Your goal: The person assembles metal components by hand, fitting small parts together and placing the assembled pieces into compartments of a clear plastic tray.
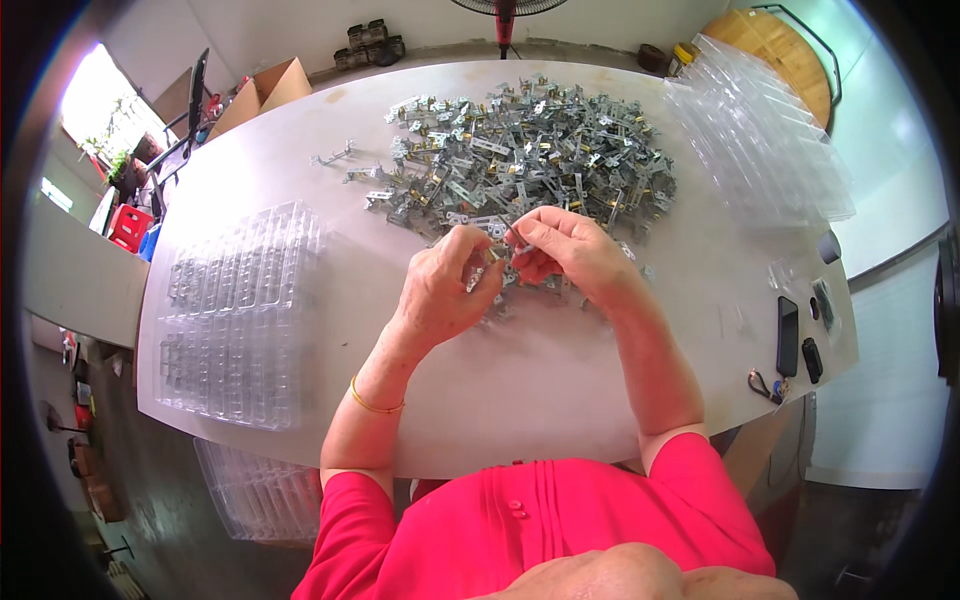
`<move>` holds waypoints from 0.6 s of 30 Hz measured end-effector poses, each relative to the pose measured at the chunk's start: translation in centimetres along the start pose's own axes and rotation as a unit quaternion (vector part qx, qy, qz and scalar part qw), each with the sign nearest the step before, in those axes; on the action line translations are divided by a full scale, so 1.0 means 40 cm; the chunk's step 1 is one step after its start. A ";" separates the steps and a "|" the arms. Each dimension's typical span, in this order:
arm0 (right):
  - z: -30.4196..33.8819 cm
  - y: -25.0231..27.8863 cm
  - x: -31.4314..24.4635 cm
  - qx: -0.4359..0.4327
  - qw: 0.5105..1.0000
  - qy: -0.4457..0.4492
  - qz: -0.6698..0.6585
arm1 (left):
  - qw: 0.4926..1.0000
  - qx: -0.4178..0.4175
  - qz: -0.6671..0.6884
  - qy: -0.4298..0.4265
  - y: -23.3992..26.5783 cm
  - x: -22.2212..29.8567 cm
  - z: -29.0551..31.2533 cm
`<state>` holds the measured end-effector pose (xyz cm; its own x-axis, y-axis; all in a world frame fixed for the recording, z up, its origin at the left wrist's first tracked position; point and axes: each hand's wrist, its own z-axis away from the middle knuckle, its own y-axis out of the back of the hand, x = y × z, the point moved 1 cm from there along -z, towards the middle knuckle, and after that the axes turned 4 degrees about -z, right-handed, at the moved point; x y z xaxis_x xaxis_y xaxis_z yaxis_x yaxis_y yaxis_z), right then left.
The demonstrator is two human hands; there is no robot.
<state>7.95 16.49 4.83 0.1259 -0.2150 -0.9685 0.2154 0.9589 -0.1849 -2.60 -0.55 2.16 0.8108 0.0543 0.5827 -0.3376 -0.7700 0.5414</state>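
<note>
A large heap of small metal brackets (540, 150), silvery with some brass-coloured bits, lies on the pale table (520, 400). At its near edge my left hand (445, 280) is closed in a pinch around a small metal part (493, 256), mostly hidden by the fingers. Close beside it my right hand (575, 250) is also closed, fingertips curled around a thin dark piece (515, 232) whose kind I cannot make out. The two hands nearly meet. More loose brackets lie beneath and behind them.
Clear plastic trays (235, 310) with rows of metal parts stand at left; more clear trays (765, 140) are stacked far right. A phone (788, 335), a small black object (811, 360) and keys (768, 386) lie near the right edge. A fan (505, 25) stands beyond the table.
</note>
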 end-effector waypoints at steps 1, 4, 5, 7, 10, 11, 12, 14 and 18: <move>-0.005 0.005 0.008 0.000 1.000 -0.001 0.000 | 1.000 -0.015 0.011 -0.021 -0.002 0.003 0.000; -0.018 0.009 0.030 0.011 0.997 0.064 0.045 | 0.997 -0.060 0.046 -0.012 -0.004 0.015 0.003; -0.018 0.004 0.028 0.053 0.993 0.102 0.018 | 0.993 -0.090 0.072 0.015 -0.005 0.016 0.006; -0.011 0.000 0.010 0.118 0.981 0.153 0.006 | 0.986 -0.090 0.111 0.088 -0.002 0.003 0.005; 0.000 -0.006 0.000 0.083 0.972 0.219 -0.006 | 0.948 -0.082 0.227 0.207 0.002 -0.008 -0.006; 0.000 -0.004 0.003 0.084 0.972 0.219 -0.007 | 0.917 -0.073 0.301 0.251 0.003 -0.010 -0.010; 0.005 -0.007 -0.001 0.056 0.963 0.251 0.081 | 0.917 -0.073 0.301 0.251 0.010 -0.005 -0.014; 0.010 -0.014 -0.006 0.028 0.944 0.282 0.168 | 0.908 -0.093 0.310 0.266 0.025 -0.001 -0.018; 0.005 -0.019 0.001 0.041 0.925 0.289 0.244 | 0.900 -0.124 0.312 0.279 0.036 -0.008 -0.024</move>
<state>8.00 15.73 4.98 -0.3055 0.3974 -0.8653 0.3447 0.8933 0.2885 -3.82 -1.06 3.32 0.0833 0.0257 0.9962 -0.7963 -0.5993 0.0820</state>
